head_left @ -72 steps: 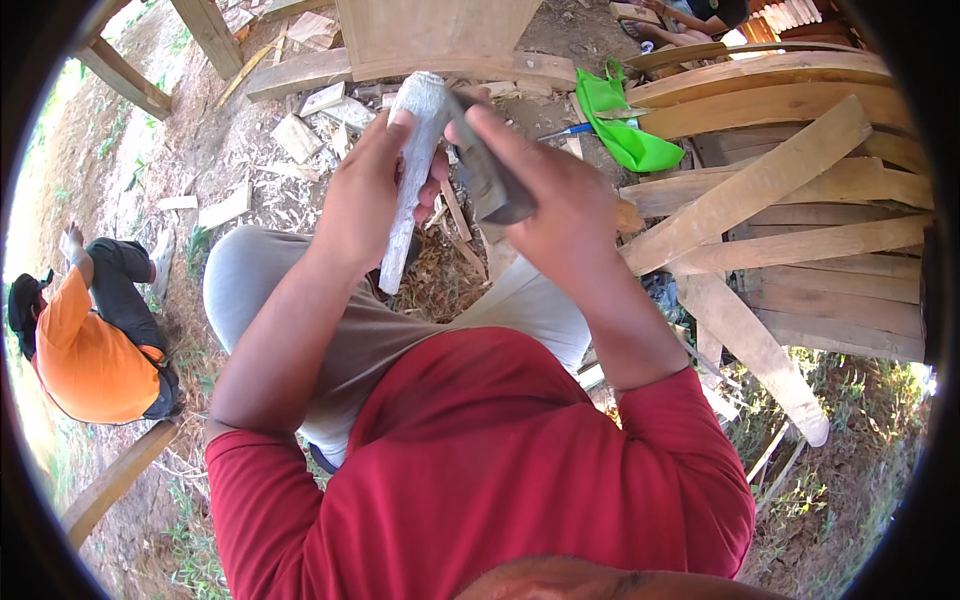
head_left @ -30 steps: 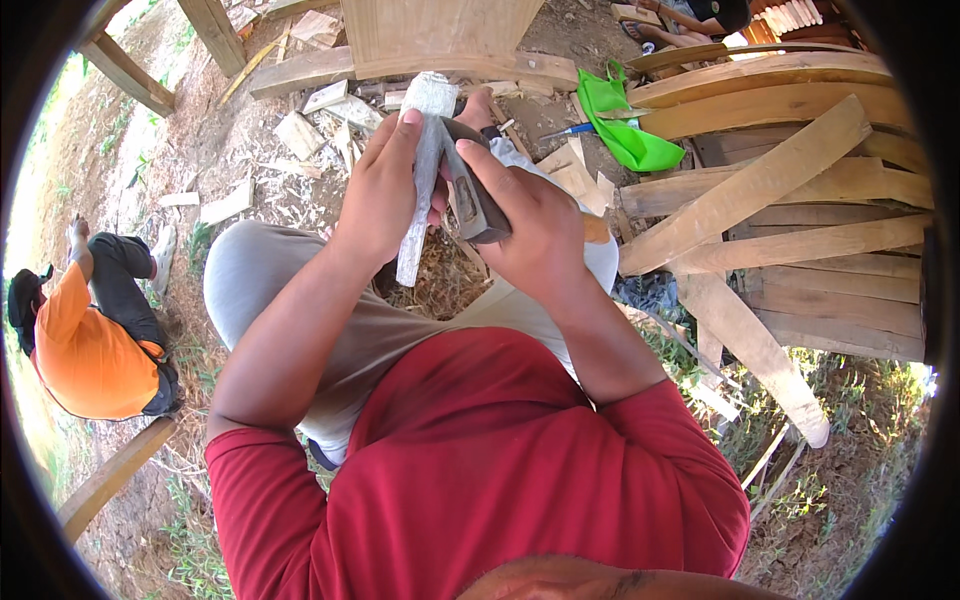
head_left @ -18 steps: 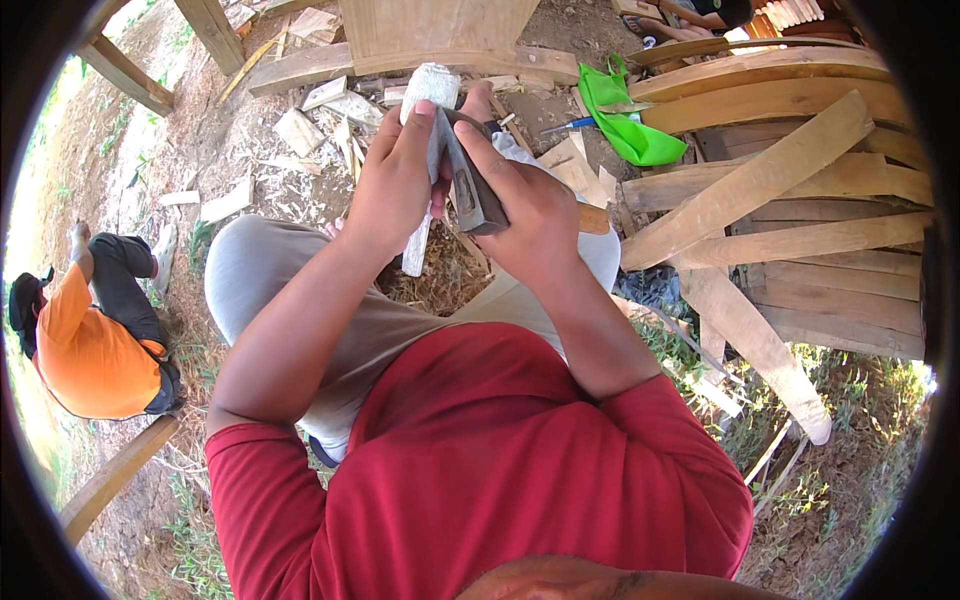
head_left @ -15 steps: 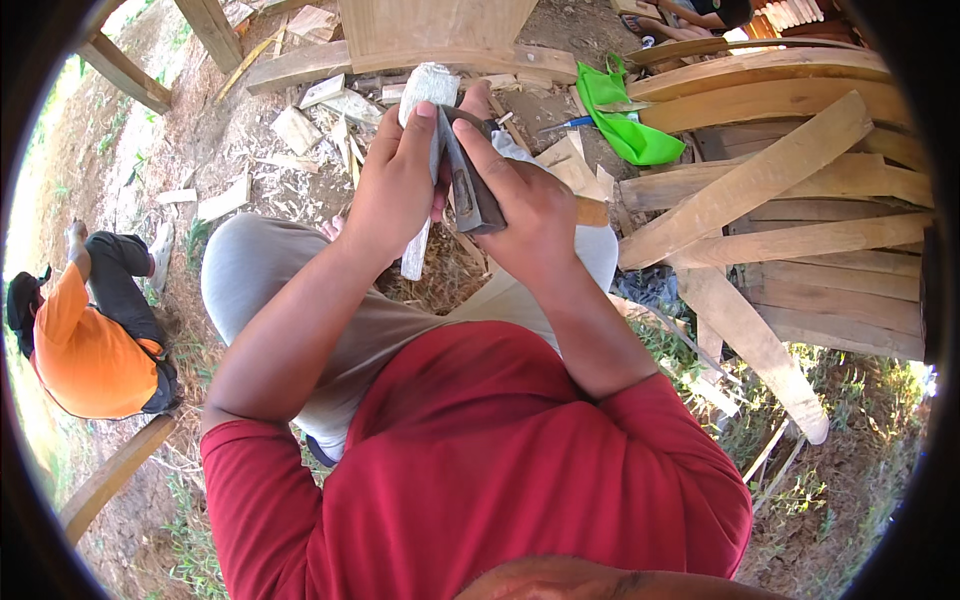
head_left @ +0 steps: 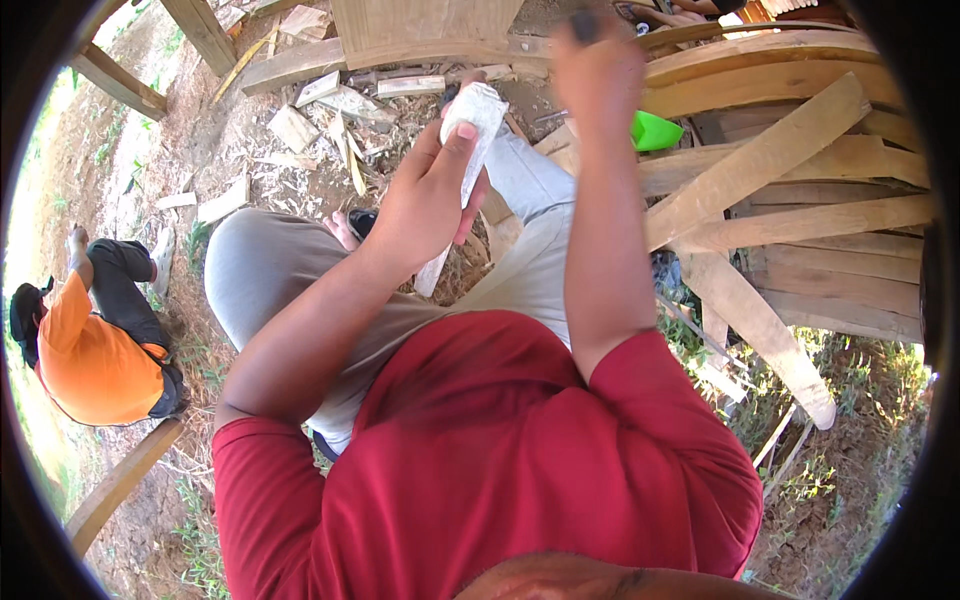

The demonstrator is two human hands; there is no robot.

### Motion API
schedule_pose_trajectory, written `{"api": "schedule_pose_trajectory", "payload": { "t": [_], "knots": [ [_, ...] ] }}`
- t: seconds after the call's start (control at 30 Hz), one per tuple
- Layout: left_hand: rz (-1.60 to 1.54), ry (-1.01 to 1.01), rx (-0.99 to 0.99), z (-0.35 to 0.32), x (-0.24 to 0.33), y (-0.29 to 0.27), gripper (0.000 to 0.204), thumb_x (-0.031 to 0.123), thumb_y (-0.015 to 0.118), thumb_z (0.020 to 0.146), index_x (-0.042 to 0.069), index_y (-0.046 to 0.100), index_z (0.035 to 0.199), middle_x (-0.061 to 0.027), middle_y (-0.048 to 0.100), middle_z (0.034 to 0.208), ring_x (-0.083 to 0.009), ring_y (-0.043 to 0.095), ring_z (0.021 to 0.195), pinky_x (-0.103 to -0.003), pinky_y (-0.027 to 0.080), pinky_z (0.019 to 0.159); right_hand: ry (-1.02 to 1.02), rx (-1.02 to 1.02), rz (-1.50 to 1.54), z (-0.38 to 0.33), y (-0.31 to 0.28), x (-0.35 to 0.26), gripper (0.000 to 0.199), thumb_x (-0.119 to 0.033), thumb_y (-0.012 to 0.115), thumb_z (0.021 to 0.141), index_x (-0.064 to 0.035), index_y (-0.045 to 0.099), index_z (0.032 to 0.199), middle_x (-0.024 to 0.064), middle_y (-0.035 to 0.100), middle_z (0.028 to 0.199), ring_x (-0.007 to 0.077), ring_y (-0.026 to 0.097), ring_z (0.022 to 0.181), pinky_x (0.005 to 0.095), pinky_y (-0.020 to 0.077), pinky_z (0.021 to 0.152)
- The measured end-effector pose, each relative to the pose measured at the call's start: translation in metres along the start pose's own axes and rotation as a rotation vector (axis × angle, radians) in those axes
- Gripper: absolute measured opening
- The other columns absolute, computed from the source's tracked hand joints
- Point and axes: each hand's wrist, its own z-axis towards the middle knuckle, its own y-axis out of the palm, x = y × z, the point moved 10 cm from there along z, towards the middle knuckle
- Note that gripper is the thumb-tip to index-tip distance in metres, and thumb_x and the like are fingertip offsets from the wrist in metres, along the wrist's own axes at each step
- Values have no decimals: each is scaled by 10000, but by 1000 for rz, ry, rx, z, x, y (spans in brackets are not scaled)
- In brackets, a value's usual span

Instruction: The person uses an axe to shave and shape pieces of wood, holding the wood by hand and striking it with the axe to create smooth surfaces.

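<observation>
Centrally, the head view, which I follow from afar, shows the left hand (head_left: 428, 192) above the lap, its grip pinching a whitish tapered piece (head_left: 476, 114) between thumb and fingers. The broad end points far and slightly right; the narrow end lies near, over the gap between the legs of the grey trousers (head_left: 262, 265). I judge that thumb and fingers oppose each other to steady the piece while leaving its broad end exposed.

Farther right, well apart from it, the right hand (head_left: 602, 88) is raised and blurred; I read its grip as closed around a dark object (head_left: 585, 28), whose shape I cannot resolve.

Beyond the left knee, wood offcuts (head_left: 293, 128) lie scattered among chips on the ground (head_left: 140, 232), near a pale wooden panel (head_left: 430, 28) at the far edge. To the right, curved planks (head_left: 770, 82) lie side by side, with a crossed plank (head_left: 765, 157) slanting over them, presumably leaned there to be within easy reach. A green item (head_left: 655, 132), perhaps cloth, shows partly beside the right hand. At the left, well apart, a person in an orange shirt (head_left: 100, 365) sits low.
</observation>
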Motion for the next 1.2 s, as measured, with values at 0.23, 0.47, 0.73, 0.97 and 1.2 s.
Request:
{"api": "schedule_pose_trajectory", "payload": {
  "t": [0.23,0.47,0.73,0.97,1.2],
  "knots": [
    [-219,34,199,15,6,-51,320,363,401,1130,73,527,1184,-30,556,774,-108,475,533,-271,404,468,526,17,661,-19,-73,124,225,-120,681,959,22,705,1133,57,711,893,156,637,753,338,511,688],
    [-219,17,67,24,2,-31,331,370,415,1126,64,529,1174,-45,588,792,-123,523,573,-282,424,496,-157,-217,738,-105,-48,-31,604,-219,775,901,-24,606,1447,103,754,1116,125,699,924,299,557,797],
    [-242,14,83,26,-11,-19,339,378,411,1135,70,531,1212,-27,581,747,-110,487,511,-259,386,452,-392,-161,455,-124,-26,-73,735,-338,897,804,-64,623,1429,151,753,947,285,727,731,358,565,635],
    [-302,8,168,18,-10,-17,347,376,386,1145,65,530,1203,-35,596,734,-108,474,475,-254,387,431,-402,-48,456,-120,-23,-71,672,-248,896,797,-88,646,1399,128,753,885,281,696,644,373,546,581],
    [-357,73,101,15,4,-16,422,373,365,1155,24,517,1337,-80,664,1054,-125,664,893,-291,570,780,-469,-36,461,-113,-32,-82,876,-609,858,765,-49,638,1401,128,768,954,252,703,650,353,563,601]
  ]
}}
